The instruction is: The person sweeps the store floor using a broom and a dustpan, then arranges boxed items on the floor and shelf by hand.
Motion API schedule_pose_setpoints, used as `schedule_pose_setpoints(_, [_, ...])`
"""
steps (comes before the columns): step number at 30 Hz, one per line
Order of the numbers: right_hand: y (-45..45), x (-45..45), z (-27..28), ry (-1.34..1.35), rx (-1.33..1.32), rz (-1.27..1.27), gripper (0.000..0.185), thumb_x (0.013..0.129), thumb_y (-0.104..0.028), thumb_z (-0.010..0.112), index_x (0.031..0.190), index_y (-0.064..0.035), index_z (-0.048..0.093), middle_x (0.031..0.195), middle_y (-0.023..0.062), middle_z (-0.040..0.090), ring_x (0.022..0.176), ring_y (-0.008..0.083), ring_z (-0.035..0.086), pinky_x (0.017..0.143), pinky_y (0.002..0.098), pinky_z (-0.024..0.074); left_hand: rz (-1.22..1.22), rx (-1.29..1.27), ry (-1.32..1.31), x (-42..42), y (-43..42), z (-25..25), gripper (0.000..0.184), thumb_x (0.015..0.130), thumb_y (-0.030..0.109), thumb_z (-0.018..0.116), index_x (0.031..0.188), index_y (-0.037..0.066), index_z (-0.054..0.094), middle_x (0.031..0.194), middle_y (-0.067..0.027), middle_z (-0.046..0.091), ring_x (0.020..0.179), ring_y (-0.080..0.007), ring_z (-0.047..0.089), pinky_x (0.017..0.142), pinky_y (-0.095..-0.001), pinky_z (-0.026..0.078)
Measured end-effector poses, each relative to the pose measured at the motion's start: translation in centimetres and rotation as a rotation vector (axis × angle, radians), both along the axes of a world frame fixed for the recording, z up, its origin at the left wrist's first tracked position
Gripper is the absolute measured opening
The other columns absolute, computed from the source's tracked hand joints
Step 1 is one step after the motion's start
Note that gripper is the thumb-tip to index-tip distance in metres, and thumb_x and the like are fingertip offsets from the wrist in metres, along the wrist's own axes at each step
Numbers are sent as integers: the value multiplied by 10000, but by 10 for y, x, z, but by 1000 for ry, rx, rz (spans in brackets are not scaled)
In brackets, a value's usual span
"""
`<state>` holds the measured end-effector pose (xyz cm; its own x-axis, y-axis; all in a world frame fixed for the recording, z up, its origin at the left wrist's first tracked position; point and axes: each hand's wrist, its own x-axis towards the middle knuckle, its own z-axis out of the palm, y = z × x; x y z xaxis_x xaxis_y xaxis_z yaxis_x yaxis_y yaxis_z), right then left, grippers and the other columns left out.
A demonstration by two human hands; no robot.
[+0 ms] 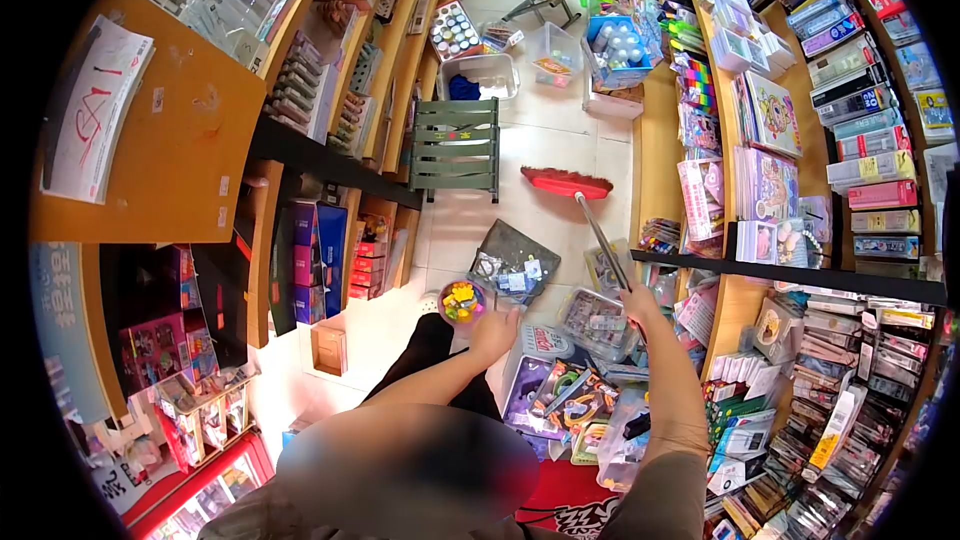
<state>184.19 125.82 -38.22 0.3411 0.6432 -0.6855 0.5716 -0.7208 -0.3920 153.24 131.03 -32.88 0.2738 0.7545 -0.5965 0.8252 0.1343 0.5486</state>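
Near centre, a tub [462,303] of yellow pieces is beside the left hand [493,336], whose grip I cannot tell. Above centre, the red broom head [566,182] works best flat, fingers of the right hand [637,307] clamped round its pole [603,243], right of centre.

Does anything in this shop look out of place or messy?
Yes. Shiny plastic packets lie on a dark grey pan on the pale tiled floor, an odd spot for goods. Nearby, an open purple tray is heaped with jumbled, colourful items. I see no obvious spill, though small damage would be hard to tell.
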Motion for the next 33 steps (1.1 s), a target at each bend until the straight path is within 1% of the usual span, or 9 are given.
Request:
schedule_pose_setpoints(4, [-4,-12,-24,46,-12,-173,204,793,-110,452,954,2,506,480,119,480,315,209,456,290,344,366,-10,56,15,-10,-10,3,519,844,388,360,683,-43,600,694,-262,561,686,-405,561,655,-470,438])
schedule_pose_setpoints(7, [-17,-45,-4,-61,-227,-37,191,795,-125,453,929,-4,515,496,128,498,326,223,471,306,344,384,-42,64,63,-14,-8,-12,531,846,390,358,671,-48,601,690,-264,561,686,-410,561,658,-471,439])
schedule_pose_setpoints(9, [-70,-48,-45,-90,-64,140,201,813,-163,438,912,-3,508,507,133,510,347,239,490,338,351,410,-46,54,74,-14,-4,-17,537,848,388,354,664,-50,605,691,-259,564,704,-413,561,670,-467,442])
schedule_pose_setpoints(12, [-69,-68,52,160,-297,100,208,829,-187,425,938,-26,497,483,120,491,347,239,486,324,349,392,13,-44,65,-14,6,-2,545,841,405,357,701,-58,607,730,-264,566,744,-413,560,700,-469,437])
schedule_pose_setpoints(14, [-115,-62,38,137,-205,279,216,839,-181,415,1000,-64,499,459,93,462,320,212,460,294,329,355,13,-30,25,-23,9,0,533,825,422,384,733,-52,611,759,-262,570,763,-408,560,707,-477,431])
schedule_pose_setpoints(17, [-110,-89,104,280,-264,15,237,847,-172,413,1054,-96,501,441,61,434,303,170,434,288,299,333,25,-81,76,-38,8,8,507,828,407,384,744,-36,615,769,-247,578,767,-397,564,703,-472,435])
schedule_pose_setpoints(19, [-104,-90,105,285,-282,-58,257,851,-164,416,1088,-102,493,442,41,420,304,137,421,287,282,331,-47,-44,98,-51,10,9,484,835,395,371,757,-10,625,772,-228,588,766,-380,572,706,-454,440])
schedule_pose_setpoints(25, [-64,-76,46,202,-159,-169,173,842,-143,412,950,-20,468,463,80,430,298,172,420,268,310,335,-110,13,175,-101,23,9,502,841,406,345,762,-3,625,791,-213,598,790,-359,576,744,-431,433])
schedule_pose_setpoints(33, [-54,-117,-3,187,-200,-188,253,812,-122,419,1003,41,442,510,155,490,331,254,485,290,353,386,-176,-56,258,-134,24,27,504,840,407,340,754,5,630,819,-178,605,811,-335,572,752,-406,436])
